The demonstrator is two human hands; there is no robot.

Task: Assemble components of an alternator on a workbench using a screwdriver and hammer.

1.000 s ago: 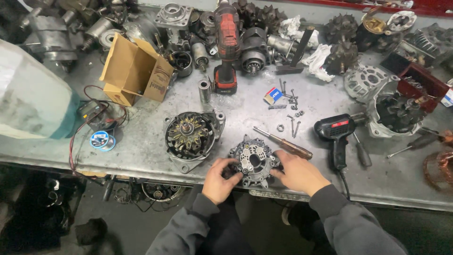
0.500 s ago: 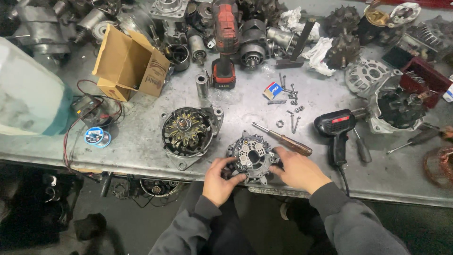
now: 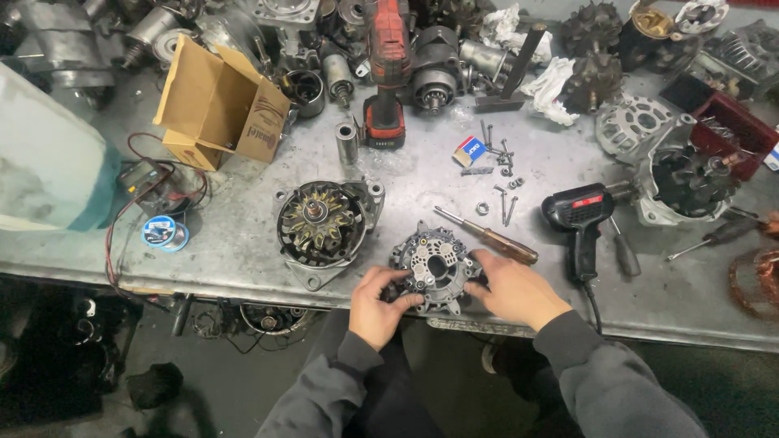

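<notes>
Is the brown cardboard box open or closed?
Open: the cardboard box has its flaps spread apart and lies tipped on the metal table.

The end cover (image 3: 436,269) is a round, grey cast-metal alternator part with a hole at its centre, open ribbed windows around it and dark components fixed to its face. It lies flat, face up, at the near edge of the bench (image 3: 243,251), just right of the middle. The left hand (image 3: 380,304) grips its near-left rim, fingers curled onto the casting; the right hand (image 3: 515,288) rests against its right rim, fingers touching the edge.
</notes>
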